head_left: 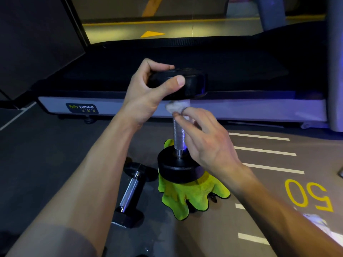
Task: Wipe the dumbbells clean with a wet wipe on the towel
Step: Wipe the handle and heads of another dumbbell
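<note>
Here the round-headed dumbbell (179, 127) stands on end on the green towel (187, 197), its long axis vertical — lower head planted on the cloth, upper head pointing up toward twelve o'clock. The left hand (148, 89) grips that top head, thumb across its side and fingers curled over the rim, apparently to keep the weight from tipping. That leaves the knurled handle exposed for the right hand (204, 138), which pinches a white wet wipe (177, 107) against the top of the shaft, just under the upper head. A second dumbbell (130, 193) lies on the floor at about eight o'clock from the towel — its axis running roughly one to seven.
</note>
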`<move>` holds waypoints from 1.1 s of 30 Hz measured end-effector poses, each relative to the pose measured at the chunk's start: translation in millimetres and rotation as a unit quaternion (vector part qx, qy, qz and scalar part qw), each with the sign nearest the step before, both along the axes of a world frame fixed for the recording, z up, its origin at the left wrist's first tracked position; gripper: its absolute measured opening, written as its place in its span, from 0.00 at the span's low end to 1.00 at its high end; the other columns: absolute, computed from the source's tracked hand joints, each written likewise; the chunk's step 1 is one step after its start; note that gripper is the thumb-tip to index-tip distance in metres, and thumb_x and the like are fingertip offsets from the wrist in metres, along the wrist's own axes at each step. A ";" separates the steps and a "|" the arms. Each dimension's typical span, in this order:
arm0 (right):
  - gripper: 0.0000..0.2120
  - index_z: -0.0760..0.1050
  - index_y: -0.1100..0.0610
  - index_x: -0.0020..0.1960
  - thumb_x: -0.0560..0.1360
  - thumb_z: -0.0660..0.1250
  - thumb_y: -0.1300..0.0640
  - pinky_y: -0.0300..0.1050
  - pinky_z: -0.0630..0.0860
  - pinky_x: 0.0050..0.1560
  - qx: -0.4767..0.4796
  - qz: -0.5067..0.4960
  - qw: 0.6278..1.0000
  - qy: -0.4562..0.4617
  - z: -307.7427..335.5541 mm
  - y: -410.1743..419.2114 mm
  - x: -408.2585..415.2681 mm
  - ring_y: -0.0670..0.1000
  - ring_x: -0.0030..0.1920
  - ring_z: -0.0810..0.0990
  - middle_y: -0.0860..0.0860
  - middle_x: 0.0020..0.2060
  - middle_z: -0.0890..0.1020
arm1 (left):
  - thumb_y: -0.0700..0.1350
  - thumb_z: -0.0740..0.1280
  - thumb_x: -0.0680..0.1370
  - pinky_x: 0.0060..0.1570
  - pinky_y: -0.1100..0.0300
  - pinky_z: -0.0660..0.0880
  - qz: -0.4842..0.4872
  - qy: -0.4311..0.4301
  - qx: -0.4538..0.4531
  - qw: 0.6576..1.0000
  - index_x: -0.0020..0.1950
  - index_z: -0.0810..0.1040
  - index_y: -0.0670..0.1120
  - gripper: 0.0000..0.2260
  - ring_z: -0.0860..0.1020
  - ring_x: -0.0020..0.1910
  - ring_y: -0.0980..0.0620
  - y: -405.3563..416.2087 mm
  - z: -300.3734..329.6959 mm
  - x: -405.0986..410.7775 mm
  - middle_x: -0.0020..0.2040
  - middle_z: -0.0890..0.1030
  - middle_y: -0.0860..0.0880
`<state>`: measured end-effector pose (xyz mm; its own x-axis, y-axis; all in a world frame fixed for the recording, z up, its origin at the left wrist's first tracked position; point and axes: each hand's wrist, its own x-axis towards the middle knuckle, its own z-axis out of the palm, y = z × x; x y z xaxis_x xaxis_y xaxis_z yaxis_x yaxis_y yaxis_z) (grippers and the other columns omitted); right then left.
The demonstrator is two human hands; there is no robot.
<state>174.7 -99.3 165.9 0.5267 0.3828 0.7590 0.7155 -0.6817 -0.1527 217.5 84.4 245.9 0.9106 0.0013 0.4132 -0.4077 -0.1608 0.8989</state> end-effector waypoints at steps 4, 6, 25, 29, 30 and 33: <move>0.21 0.73 0.67 0.72 0.80 0.63 0.68 0.52 0.69 0.75 -0.030 0.028 0.999 0.027 8.3 0.8 -1.7 0.60 0.73 0.72 0.59 0.71 0.75 | 0.57 0.77 0.69 0.62 0.55 0.80 -0.001 0.000 -0.004 1.000 0.55 0.78 0.51 0.20 0.82 0.64 0.50 2.2 -0.5 -0.1 0.64 0.84 0.49; 0.20 0.73 0.68 0.72 0.81 0.62 0.66 0.50 0.67 0.76 -0.026 0.038 0.998 0.036 10.0 2.1 -1.7 0.60 0.73 0.72 0.59 0.71 0.75 | 0.57 0.77 0.69 0.63 0.55 0.79 -0.002 0.001 -0.002 1.000 0.55 0.78 0.51 0.20 0.82 0.64 0.51 3.0 -0.3 -0.6 0.64 0.84 0.50; 0.21 0.77 0.58 0.71 0.79 0.60 0.64 0.53 0.75 0.63 -0.091 -0.011 0.995 -0.028 9.0 -11.1 1.1 0.57 0.62 0.74 0.51 0.68 0.80 | 0.57 0.79 0.67 0.64 0.49 0.80 -0.015 -0.001 0.005 1.000 0.53 0.78 0.52 0.20 0.82 0.64 0.50 -9.8 3.9 -4.8 0.64 0.84 0.49; 0.23 0.75 0.62 0.72 0.78 0.60 0.66 0.53 0.76 0.63 -0.098 -0.002 0.995 -0.009 -0.7 -10.8 -8.8 0.59 0.62 0.75 0.54 0.71 0.77 | 0.56 0.79 0.67 0.63 0.51 0.79 -0.028 -0.001 0.005 1.000 0.53 0.78 0.52 0.20 0.82 0.64 0.50 -10.4 6.0 -6.1 0.64 0.84 0.49; 0.24 0.75 0.62 0.72 0.77 0.60 0.66 0.53 0.77 0.62 -0.103 0.008 0.995 0.011 -8.1 -11.3 -14.9 0.59 0.63 0.74 0.54 0.71 0.76 | 0.56 0.79 0.67 0.63 0.51 0.79 -0.030 0.000 0.008 1.000 0.53 0.78 0.52 0.20 0.82 0.64 0.50 -9.4 6.6 -6.4 0.65 0.84 0.49; 0.25 0.76 0.62 0.71 0.75 0.59 0.67 0.50 0.81 0.51 -0.069 0.025 0.996 0.054 -9.0 -12.5 -18.7 0.57 0.63 0.73 0.53 0.67 0.69 | 0.56 0.78 0.68 0.67 0.48 0.78 -0.036 0.000 0.025 0.999 0.54 0.77 0.52 0.19 0.82 0.65 0.50 -5.8 8.0 -6.3 0.65 0.84 0.49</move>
<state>156.0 -111.8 156.9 0.5800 0.5076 0.6371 0.7335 -0.6657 -0.1373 211.2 78.6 253.9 0.9079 -0.0851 0.4104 -0.4191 -0.1758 0.8907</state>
